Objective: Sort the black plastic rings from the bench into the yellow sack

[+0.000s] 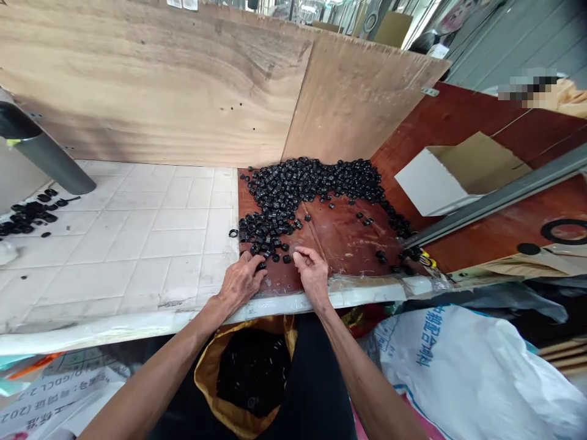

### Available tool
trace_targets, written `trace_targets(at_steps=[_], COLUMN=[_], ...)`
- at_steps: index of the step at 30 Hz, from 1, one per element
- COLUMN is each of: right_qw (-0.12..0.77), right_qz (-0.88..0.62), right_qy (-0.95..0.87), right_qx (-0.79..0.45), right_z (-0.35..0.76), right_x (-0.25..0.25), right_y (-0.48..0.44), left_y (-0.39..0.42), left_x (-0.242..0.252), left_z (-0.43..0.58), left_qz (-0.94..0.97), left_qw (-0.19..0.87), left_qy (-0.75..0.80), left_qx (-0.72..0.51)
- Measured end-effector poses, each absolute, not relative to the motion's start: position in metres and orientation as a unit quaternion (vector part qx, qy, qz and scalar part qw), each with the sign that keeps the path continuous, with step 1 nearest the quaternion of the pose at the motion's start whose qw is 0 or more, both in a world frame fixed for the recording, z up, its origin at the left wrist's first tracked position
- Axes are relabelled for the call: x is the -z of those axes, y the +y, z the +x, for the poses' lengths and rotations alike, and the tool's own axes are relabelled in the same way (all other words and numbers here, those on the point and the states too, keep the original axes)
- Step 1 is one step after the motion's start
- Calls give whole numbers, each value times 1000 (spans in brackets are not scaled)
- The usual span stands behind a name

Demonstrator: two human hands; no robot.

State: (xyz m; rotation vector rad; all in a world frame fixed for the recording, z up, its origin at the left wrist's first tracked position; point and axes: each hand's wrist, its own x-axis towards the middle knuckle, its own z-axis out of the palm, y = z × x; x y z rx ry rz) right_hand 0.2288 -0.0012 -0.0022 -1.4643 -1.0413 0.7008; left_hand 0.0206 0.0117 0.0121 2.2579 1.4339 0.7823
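Observation:
My left hand (242, 280) rests at the table's front edge, thumb and fingers closed on a small black ring-shaped part (261, 266). A short way to its right, my right hand (312, 272) is in a pinch; whatever sits between its fingertips is too small to make out. Just beyond both hands, a heap of small black ring-shaped parts (302, 183) spreads over the reddish-brown board (339, 238). Some loose pieces lie close to my fingertips. Below the table edge, an open yellow sack (208, 391) holds many similar black pieces.
A plywood panel (183, 85) walls the back. White tiled surface (169, 244) extends left, with a dark grey cylinder (55, 162) and another black pile (30, 217). At right are an open carton (431, 183), a metal bar (499, 192) and a white sack (468, 379).

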Motion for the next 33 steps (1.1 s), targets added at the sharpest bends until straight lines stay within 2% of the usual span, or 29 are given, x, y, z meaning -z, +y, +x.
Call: trace_targets(at_steps=[4, 9, 13, 19, 23, 33], right_qw=[556, 522, 526, 526, 529, 531], right_qz=[-556, -547, -558, -533, -517, -515], right_qy=[-476, -497, -495, -558, -568, -598], right_qx=[-394, -426, -409, -358, -361, -309], right_z=[211, 208, 211, 208, 206, 202], right_x=[-2, 0, 4, 8, 8, -3], right_y=[-21, -21, -20, -23, -23, -24], left_y=[13, 12, 9, 12, 14, 12], left_x=[1, 5, 0, 1, 2, -2], left_z=[21, 14, 12, 20, 22, 20], left_qz=[787, 743, 731, 752, 773, 787], left_qw=[162, 192, 218, 142, 138, 298], left_qy=[509, 525, 529, 565, 546, 388], left_qx=[-309, -368, -372, -308, -291, -375])
